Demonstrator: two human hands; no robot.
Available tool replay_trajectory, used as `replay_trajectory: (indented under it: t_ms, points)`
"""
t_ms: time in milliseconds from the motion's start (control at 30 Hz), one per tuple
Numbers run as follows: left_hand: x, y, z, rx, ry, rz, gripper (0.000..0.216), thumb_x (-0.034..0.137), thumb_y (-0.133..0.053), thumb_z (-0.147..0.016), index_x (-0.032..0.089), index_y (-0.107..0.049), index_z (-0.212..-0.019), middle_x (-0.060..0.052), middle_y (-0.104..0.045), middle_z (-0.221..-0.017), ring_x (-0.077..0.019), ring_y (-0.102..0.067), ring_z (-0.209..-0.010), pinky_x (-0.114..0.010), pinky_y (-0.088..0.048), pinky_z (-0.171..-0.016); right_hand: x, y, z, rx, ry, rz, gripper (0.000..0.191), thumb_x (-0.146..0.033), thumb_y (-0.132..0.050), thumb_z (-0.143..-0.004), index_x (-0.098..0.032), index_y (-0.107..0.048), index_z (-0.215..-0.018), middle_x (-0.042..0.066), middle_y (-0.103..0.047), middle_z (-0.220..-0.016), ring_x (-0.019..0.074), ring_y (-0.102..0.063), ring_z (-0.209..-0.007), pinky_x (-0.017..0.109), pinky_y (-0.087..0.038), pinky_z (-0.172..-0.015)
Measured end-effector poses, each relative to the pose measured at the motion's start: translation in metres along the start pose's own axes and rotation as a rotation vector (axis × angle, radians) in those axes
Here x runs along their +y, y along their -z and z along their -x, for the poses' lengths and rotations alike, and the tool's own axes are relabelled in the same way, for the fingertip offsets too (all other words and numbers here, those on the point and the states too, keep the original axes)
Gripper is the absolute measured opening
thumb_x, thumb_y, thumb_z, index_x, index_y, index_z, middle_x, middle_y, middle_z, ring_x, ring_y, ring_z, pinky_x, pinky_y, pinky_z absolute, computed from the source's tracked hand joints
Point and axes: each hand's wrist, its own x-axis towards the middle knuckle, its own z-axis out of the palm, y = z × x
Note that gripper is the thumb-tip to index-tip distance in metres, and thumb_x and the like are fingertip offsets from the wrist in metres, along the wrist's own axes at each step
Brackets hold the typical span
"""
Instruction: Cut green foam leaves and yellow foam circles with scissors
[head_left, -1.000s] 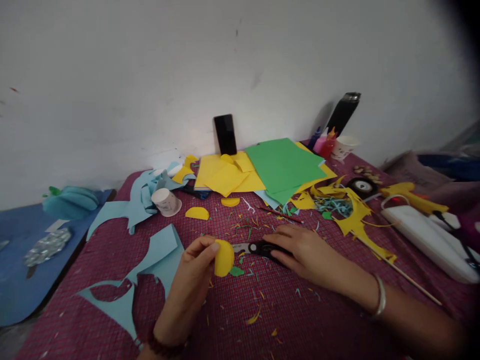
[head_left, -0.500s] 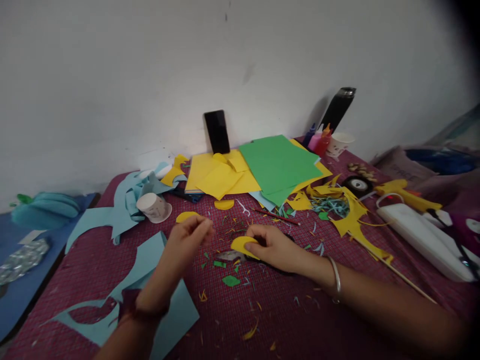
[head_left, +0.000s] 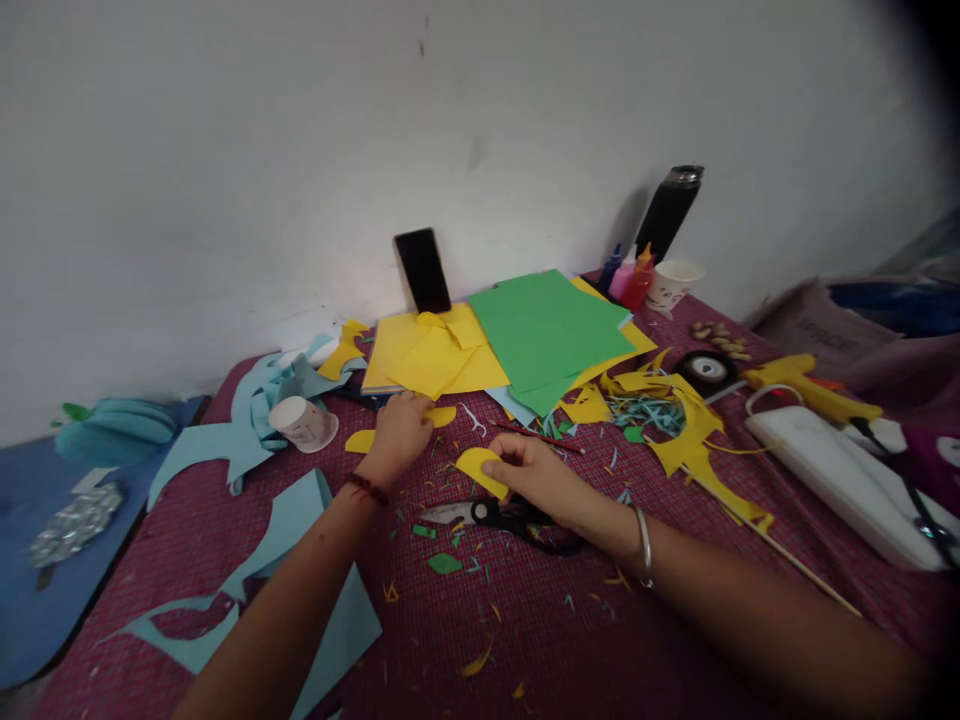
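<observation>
My right hand [head_left: 525, 470] is closed on a yellow half-round piece of paper [head_left: 480, 470], pinched between thumb and fingers. Below that hand, scissors [head_left: 480, 512] with black handles lie on the cloth, blades pointing left. My left hand [head_left: 403, 432] reaches forward, bent down over the left end of another yellow half-round piece [head_left: 444, 415]; its fingertips are hidden, so their grip on the paper does not show. A third yellow piece [head_left: 360, 441] lies just left of this hand, partly behind it.
Green sheets [head_left: 551, 335] lie over yellow sheets [head_left: 382, 350] before a leaning phone [head_left: 424, 270]. A paper cup [head_left: 300, 422] and blue offcuts [head_left: 199, 450] are at left. At right are a glue gun [head_left: 814, 390], white power strip [head_left: 847, 490], tape roll [head_left: 706, 370] and stick [head_left: 787, 555].
My left hand has moved forward and right, onto the far yellow piece. My right hand still holds its yellow piece, and more of the scissors shows beneath it. The view has shifted slightly.
</observation>
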Motion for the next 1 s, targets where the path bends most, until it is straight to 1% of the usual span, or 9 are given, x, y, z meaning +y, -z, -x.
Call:
replay_trajectory:
  t_ms: [200,333,433,533,600,700,833,900,1000]
  points:
    - [0.002,0.005,-0.016,-0.061,0.017,0.062,0.029,0.008,-0.058,-0.065,0.017,-0.07,-0.09,-0.012,-0.065,-0.105,-0.0274,-0.056,-0.099,-0.035,-0.042,-0.081,-0.001,-0.003,0.003,-0.001,0.046,-0.043,0.022,-0.036,-0.066,-0.068,-0.019,-0.05,-0.069,-0.006,-0.051,-0.056,0.0082,-0.044,-0.045,0.02,-0.033,-0.042]
    - [0.011,0.016,-0.011,-0.025,0.08,0.211,0.004,0.015,-0.065,-0.063,0.015,-0.066,-0.067,-0.009,-0.068,-0.079,-0.0236,-0.059,-0.083,-0.029,-0.04,-0.07,-0.005,-0.003,0.004,0.026,0.071,-0.118,0.022,-0.035,-0.069,-0.066,-0.017,-0.056,-0.069,-0.004,-0.056,-0.06,0.0088,-0.047,-0.051,0.022,-0.036,-0.049]
    - [0.022,0.024,0.013,0.068,0.121,0.384,0.023,0.03,-0.064,-0.07,0.017,-0.058,-0.052,-0.006,-0.063,-0.064,-0.022,-0.058,-0.074,-0.029,-0.038,-0.064,-0.007,0.0,0.003,0.057,0.09,-0.152,0.022,-0.035,-0.069,-0.066,-0.018,-0.057,-0.069,-0.004,-0.055,-0.061,0.0084,-0.045,-0.051,0.022,-0.035,-0.05]
    - [0.036,0.021,0.052,0.14,0.161,0.604,0.026,0.038,-0.06,-0.073,0.018,-0.058,-0.058,-0.004,-0.062,-0.062,-0.0182,-0.055,-0.065,-0.027,-0.038,-0.059,-0.006,0.001,0.002,0.075,0.1,-0.193,0.021,-0.034,-0.07,-0.067,-0.018,-0.056,-0.068,-0.004,-0.054,-0.06,0.0075,-0.041,-0.05,0.022,-0.03,-0.048]
    - [0.045,0.015,0.077,0.135,0.186,0.785,0.021,0.037,-0.057,-0.073,0.017,-0.061,-0.069,-0.003,-0.063,-0.066,-0.0147,-0.055,-0.058,-0.025,-0.04,-0.055,-0.006,0.0,0.002,0.074,0.099,-0.227,0.021,-0.033,-0.07,-0.067,-0.018,-0.055,-0.069,-0.005,-0.053,-0.06,0.0071,-0.04,-0.049,0.022,-0.029,-0.047]
    - [0.055,0.006,0.102,0.092,0.278,1.096,0.023,0.039,-0.06,-0.069,0.016,-0.061,-0.073,0.001,-0.06,-0.056,-0.0106,-0.05,-0.044,-0.022,-0.038,-0.045,-0.006,-0.003,0.004,0.055,0.083,-0.267,0.02,-0.032,-0.071,-0.067,-0.018,-0.056,-0.069,-0.005,-0.053,-0.061,0.0077,-0.044,-0.051,0.022,-0.033,-0.049]
    - [0.063,0.001,0.11,0.027,0.423,1.571,0.022,0.031,-0.069,-0.064,0.012,-0.064,-0.074,-0.004,-0.067,-0.061,-0.0132,-0.061,-0.052,-0.024,-0.05,-0.053,-0.008,-0.009,0.009,0.063,0.082,-0.295,0.016,-0.028,-0.071,-0.068,-0.019,-0.058,-0.071,-0.004,-0.056,-0.066,0.0097,-0.05,-0.058,0.025,-0.041,-0.059]
    - [0.063,0.0,0.11,-0.011,0.457,1.654,0.019,0.028,-0.067,-0.066,0.01,-0.064,-0.073,-0.007,-0.07,-0.064,-0.0151,-0.064,-0.054,-0.026,-0.052,-0.055,-0.009,-0.012,0.01,0.071,0.075,-0.277,0.013,-0.026,-0.07,-0.068,-0.019,-0.059,-0.071,-0.004,-0.056,-0.066,0.0101,-0.05,-0.059,0.025,-0.041,-0.06]
    - [0.063,-0.002,0.11,-0.114,0.457,1.657,0.017,0.025,-0.062,-0.07,0.009,-0.066,-0.073,-0.009,-0.071,-0.064,-0.0171,-0.066,-0.053,-0.028,-0.054,-0.054,-0.009,-0.017,0.011,0.052,0.056,-0.222,0.012,-0.025,-0.068,-0.068,-0.018,-0.058,-0.07,-0.004,-0.056,-0.066,0.0102,-0.048,-0.06,0.025,-0.04,-0.06]
